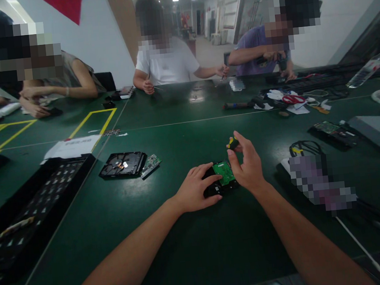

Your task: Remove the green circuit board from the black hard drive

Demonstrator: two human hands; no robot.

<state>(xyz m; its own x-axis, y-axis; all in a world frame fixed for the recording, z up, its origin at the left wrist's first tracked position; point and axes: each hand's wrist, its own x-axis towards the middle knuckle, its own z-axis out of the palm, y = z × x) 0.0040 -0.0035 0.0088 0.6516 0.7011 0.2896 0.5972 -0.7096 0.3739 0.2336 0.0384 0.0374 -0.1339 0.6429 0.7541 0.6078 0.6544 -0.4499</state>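
A black hard drive [211,188] with a green circuit board [224,172] facing up lies on the table in front of me. My left hand [192,189] grips its left side, fingers along the far edge and thumb along the near one, with a finger reaching over the board. Above the drive's right end, my right hand [248,166] is closed on a screwdriver [233,143] by its yellow and black handle. The screwdriver's shaft and tip are hidden or too small to make out.
An opened hard drive [123,165] and a loose circuit board [151,166] lie to the left, beside a long black tray [44,205]. Another drive [333,134], cables [306,145] and a blurred-out object [318,184] are on the right. Several people sit across the green table [163,140].
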